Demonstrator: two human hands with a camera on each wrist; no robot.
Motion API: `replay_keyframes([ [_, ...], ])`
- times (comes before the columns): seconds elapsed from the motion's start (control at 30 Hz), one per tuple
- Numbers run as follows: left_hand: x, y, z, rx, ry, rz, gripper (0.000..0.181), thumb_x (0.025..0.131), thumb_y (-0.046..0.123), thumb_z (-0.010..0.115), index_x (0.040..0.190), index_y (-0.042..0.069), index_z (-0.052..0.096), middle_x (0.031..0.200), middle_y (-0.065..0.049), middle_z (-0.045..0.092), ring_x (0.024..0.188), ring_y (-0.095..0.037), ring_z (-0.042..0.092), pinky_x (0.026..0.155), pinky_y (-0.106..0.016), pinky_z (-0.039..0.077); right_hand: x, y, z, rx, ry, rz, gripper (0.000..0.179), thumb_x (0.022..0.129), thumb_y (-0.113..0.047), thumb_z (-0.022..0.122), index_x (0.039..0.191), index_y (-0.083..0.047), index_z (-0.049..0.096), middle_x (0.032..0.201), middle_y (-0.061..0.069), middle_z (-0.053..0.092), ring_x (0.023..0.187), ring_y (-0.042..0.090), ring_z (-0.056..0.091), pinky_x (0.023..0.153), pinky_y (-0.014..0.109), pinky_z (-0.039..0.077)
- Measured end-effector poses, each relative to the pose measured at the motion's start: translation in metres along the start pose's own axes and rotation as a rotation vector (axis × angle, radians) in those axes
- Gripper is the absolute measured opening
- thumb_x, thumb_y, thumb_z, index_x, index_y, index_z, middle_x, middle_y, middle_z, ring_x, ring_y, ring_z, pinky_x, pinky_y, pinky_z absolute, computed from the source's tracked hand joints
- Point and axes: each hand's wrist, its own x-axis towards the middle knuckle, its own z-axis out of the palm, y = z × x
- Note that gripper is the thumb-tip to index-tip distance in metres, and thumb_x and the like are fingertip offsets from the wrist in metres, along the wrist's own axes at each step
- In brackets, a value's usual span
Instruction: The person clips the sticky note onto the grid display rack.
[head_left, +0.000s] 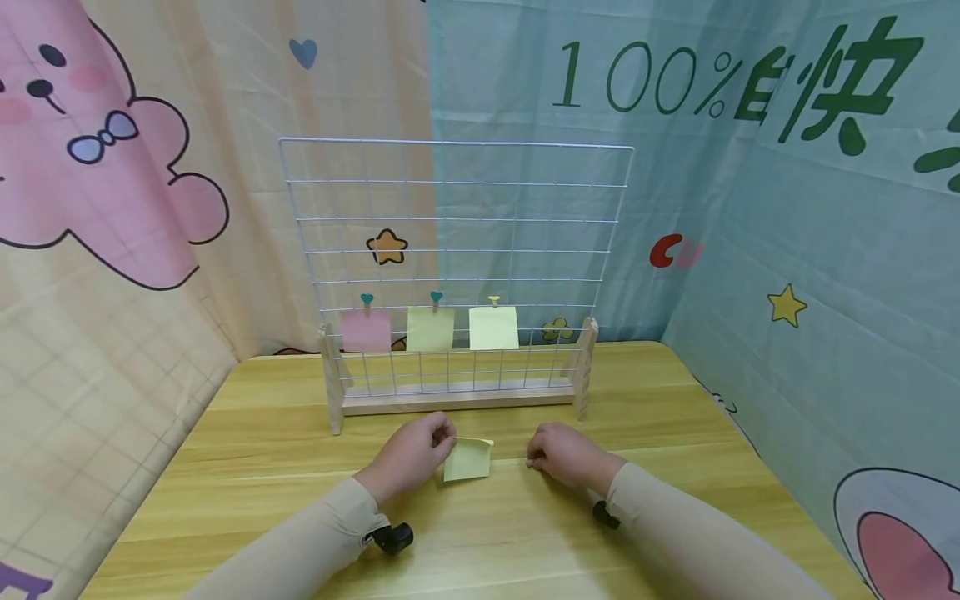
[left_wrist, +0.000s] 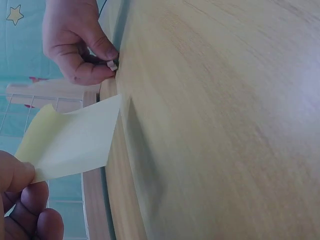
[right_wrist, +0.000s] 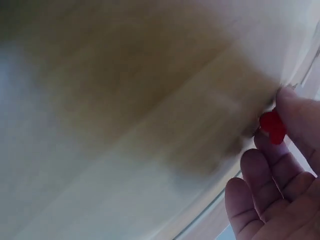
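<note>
My left hand (head_left: 411, 452) pinches a pale yellow sticky note (head_left: 468, 461) by one corner, just above the table. In the left wrist view the sticky note (left_wrist: 80, 137) hangs out from the thumb and fingertips, its far end slightly curled. Off to the right, my right hand (head_left: 572, 456) holds a small wooden clothespin (left_wrist: 112, 65) between thumb and forefinger. A red heart (right_wrist: 273, 127) on that clothespin shows in the right wrist view. The note and the clothespin are apart.
Behind the hands stands a white wire grid rack (head_left: 457, 250) on a wooden base (head_left: 457, 402). Heart-topped clothespins hold a pink note (head_left: 366, 332), a green-yellow note (head_left: 430, 330) and a light yellow note (head_left: 493, 329) on it. Printed curtains surround the wooden table (head_left: 255, 467).
</note>
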Motion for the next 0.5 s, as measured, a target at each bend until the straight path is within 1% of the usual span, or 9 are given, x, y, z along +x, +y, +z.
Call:
replay_keyframes([
  [0.13, 0.001, 0.002, 0.000, -0.039, 0.003, 0.012, 0.005, 0.105, 0.016, 0.063, 0.100, 0.017, 0.063, 0.084, 0.005, 0.060, 0.073, -0.011, 0.054, 0.063, -0.026, 0.046, -0.004, 0.000, -0.003, 0.099, -0.003, 0.037, 0.010, 0.099, -0.015, 0.074, 0.090, -0.017, 0.070, 0.088, -0.008, 0.065, 0.082, 0.008, 0.057, 0.077, 0.033, 0.053],
  [0.23, 0.003, 0.005, 0.000, -0.078, 0.007, 0.011, 0.006, 0.107, 0.017, 0.062, 0.100, 0.018, 0.062, 0.087, 0.004, 0.060, 0.074, -0.011, 0.054, 0.063, -0.026, 0.047, -0.008, 0.000, -0.010, 0.181, 0.024, 0.064, 0.005, 0.101, -0.013, 0.070, 0.096, -0.015, 0.070, 0.090, -0.006, 0.068, 0.082, 0.008, 0.059, 0.075, 0.032, 0.053],
  [0.27, 0.004, 0.006, -0.001, -0.089, 0.013, 0.014, 0.007, 0.107, 0.018, 0.061, 0.100, 0.019, 0.061, 0.088, 0.004, 0.060, 0.074, -0.012, 0.054, 0.064, -0.027, 0.047, -0.009, 0.000, -0.013, 0.212, 0.036, 0.074, 0.003, 0.102, -0.012, 0.069, 0.099, -0.013, 0.071, 0.091, -0.005, 0.070, 0.082, 0.008, 0.060, 0.074, 0.032, 0.054],
  [0.37, 0.008, 0.012, -0.002, -0.129, 0.041, 0.016, 0.009, 0.108, 0.020, 0.060, 0.100, 0.019, 0.060, 0.090, 0.003, 0.060, 0.075, -0.012, 0.053, 0.066, -0.027, 0.047, -0.013, 0.001, -0.024, 0.300, 0.091, 0.103, 0.006, 0.102, -0.012, 0.069, 0.103, -0.009, 0.073, 0.093, -0.001, 0.073, 0.082, 0.009, 0.062, 0.071, 0.029, 0.054],
  [0.5, 0.014, 0.023, -0.005, -0.216, 0.082, 0.027, 0.007, 0.109, 0.019, 0.060, 0.103, 0.016, 0.060, 0.090, 0.000, 0.060, 0.076, -0.014, 0.053, 0.066, -0.026, 0.046, -0.016, 0.002, -0.043, 0.399, 0.184, 0.161, 0.008, 0.100, -0.015, 0.073, 0.098, -0.008, 0.073, 0.088, -0.001, 0.072, 0.076, 0.008, 0.060, 0.064, 0.025, 0.051],
])
